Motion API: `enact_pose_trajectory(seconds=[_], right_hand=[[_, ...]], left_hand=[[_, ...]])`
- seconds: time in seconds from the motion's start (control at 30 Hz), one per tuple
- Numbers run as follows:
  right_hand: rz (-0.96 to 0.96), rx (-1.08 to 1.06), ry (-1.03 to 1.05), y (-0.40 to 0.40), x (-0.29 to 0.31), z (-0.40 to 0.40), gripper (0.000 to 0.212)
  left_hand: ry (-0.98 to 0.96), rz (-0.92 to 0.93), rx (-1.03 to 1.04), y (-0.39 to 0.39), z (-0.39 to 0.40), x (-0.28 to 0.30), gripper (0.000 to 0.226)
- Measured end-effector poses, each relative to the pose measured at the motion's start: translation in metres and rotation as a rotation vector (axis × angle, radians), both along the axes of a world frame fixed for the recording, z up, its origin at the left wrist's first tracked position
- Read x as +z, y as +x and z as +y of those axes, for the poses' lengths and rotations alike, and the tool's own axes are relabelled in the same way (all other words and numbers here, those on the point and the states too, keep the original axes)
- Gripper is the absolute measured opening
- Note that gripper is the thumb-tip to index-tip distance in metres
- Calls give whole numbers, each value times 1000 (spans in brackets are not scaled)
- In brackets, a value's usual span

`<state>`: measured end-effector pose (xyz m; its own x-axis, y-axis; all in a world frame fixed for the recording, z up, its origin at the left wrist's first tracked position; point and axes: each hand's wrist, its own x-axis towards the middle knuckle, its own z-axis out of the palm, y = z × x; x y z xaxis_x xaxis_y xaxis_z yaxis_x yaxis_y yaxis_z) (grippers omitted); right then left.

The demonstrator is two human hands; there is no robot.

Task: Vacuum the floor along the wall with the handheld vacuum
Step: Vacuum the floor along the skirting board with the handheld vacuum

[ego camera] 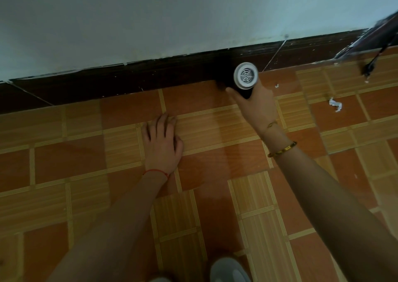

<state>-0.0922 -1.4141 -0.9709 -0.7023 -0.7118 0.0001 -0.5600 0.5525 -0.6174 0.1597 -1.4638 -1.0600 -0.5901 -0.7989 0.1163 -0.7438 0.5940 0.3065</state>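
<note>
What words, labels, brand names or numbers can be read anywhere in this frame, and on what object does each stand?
None can be read.
Handheld vacuum in the right hand: only a white vented end cap shows, no lettering.
Paper scrap on the tiled floor: too small and blurred to tell.
Wall, baseboard, left hand: no text.
</note>
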Motion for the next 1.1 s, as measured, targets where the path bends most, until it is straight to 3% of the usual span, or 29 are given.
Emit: enact_pose_trajectory(seconds=[0.17,0.47,0.83,1.1], right_hand=[[18,-90,-18,-28,-1,15,75],[-73,205,60,9,8,26,60],[-8,-118,55,-34,13,78,64],[-112,17,61,-26,13,98,63]], left_hand=[[19,-3,4,0,0,1,49],[20,-4,0,1,1,2,50],[18,-92,51,-9,4,9,50],[78,-39,-152,-57,32,16,53]])
